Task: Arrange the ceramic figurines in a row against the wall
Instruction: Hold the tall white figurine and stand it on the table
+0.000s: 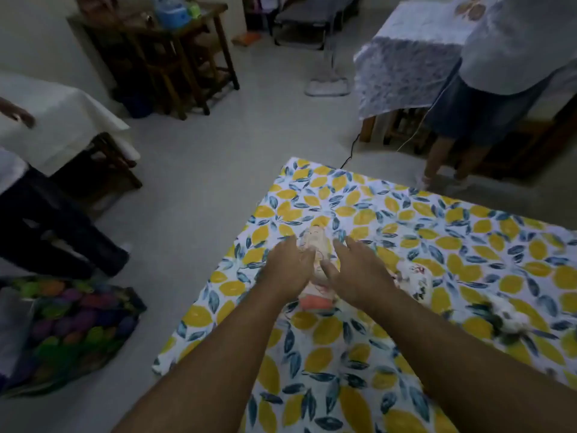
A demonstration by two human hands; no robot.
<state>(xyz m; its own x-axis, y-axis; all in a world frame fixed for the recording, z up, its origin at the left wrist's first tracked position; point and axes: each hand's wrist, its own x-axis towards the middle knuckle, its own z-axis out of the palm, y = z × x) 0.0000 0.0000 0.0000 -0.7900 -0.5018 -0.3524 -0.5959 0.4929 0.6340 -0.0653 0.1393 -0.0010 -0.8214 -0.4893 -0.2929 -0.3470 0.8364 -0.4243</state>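
A pale ceramic figurine [316,245] with a pink-orange base lies on the lemon-print tablecloth [468,232]. My left hand [288,268] rests against its left side and my right hand [356,273] against its right side, fingers spread over it; the grip itself is hard to make out. A second white figurine [413,276] with red and dark marks lies just right of my right hand. A third, white and dark figurine [505,317] lies further right, blurred.
The table's left edge drops to a grey floor. A colourful fruit-print bag [78,332] sits on the floor at left. One person's dark-trousered legs [56,226] stand left, another person [487,98] stands behind at right by a covered table [406,57].
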